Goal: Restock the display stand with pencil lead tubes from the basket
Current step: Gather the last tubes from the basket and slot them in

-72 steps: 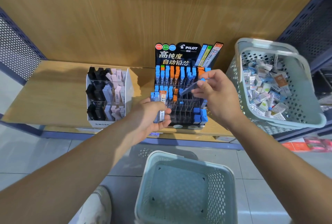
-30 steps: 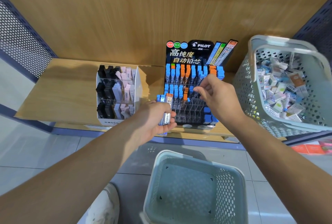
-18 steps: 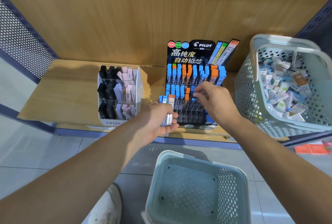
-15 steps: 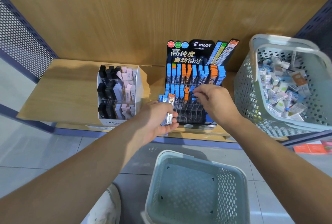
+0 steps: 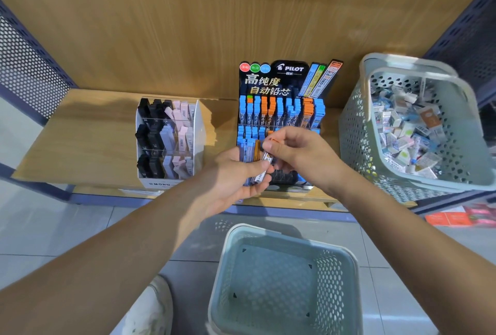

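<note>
A black Pilot display stand (image 5: 279, 85) sits on the wooden shelf, its upper rows filled with blue and orange lead tubes; its lower slots are partly hidden by my hands. My left hand (image 5: 230, 176) grips a small bunch of lead tubes (image 5: 251, 150) in front of the stand. My right hand (image 5: 298, 152) pinches one orange-capped tube (image 5: 267, 158) at the top of that bunch. A pale green basket (image 5: 357, 130) at the right holds several mixed stationery packs.
A white Mono box (image 5: 170, 141) of black, grey and pink erasers stands left of the stand. A second pale green basket (image 5: 284, 278) sits on the floor below the shelf edge. Perforated dark panels flank both sides. My shoe (image 5: 150, 310) shows at the bottom.
My right hand has left the stand's middle row and come back to the bunch in my left hand, now pinching an orange-capped tube. My left hand stayed put.
</note>
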